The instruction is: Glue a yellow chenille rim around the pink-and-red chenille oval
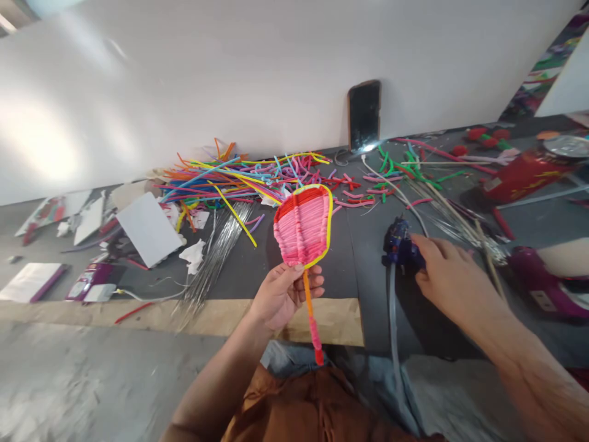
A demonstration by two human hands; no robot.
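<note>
In my left hand (288, 294) is a fan-shaped pipe-cleaner piece (304, 227), held upright by the top of its stem. Pink and red rows fill its face, a yellow edge runs down its right side, and the orange stem ends in pink and red. My right hand (455, 288) has its fingers closed on a dark blue glue gun (399, 242) over the black table to the right. A long translucent stick (394, 325) trails from the gun toward my lap. My right fingertips are partly hidden behind the gun.
Loose coloured pipe cleaners (239, 175) and silver wires (216, 264) lie across the back. A phone (364, 116) leans on the white wall, its light on. To the right are a red can (534, 172) and a purple spool-like item (543, 282); a white card (150, 230) sits left.
</note>
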